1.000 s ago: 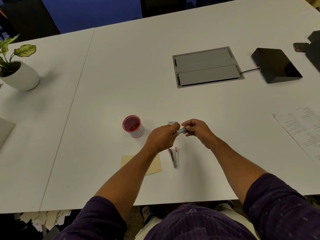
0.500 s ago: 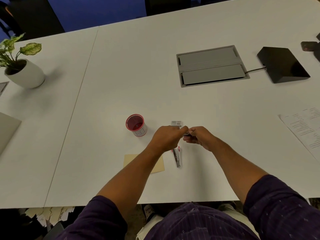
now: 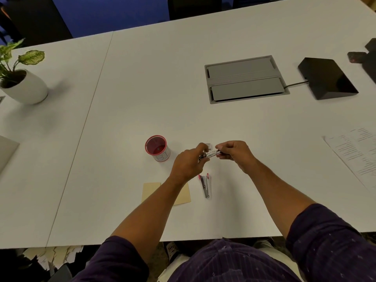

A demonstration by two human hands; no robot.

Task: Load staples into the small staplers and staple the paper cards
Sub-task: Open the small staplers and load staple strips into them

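1. the left hand (image 3: 188,163) and the right hand (image 3: 234,152) are both above the white counter (image 3: 142,98), just to the right of the red cup (image 3: 157,148).
2. both hands grip one small stapler (image 3: 211,154) between them, fingers curled around its ends.
3. a second stapler (image 3: 205,185) lies on the counter, nearer to the person than the cup.
4. a tan paper card (image 3: 183,195) lies just left of that stapler, partly under the left forearm.
5. a small grey box (image 3: 208,145) sits right of the cup, behind the hands.
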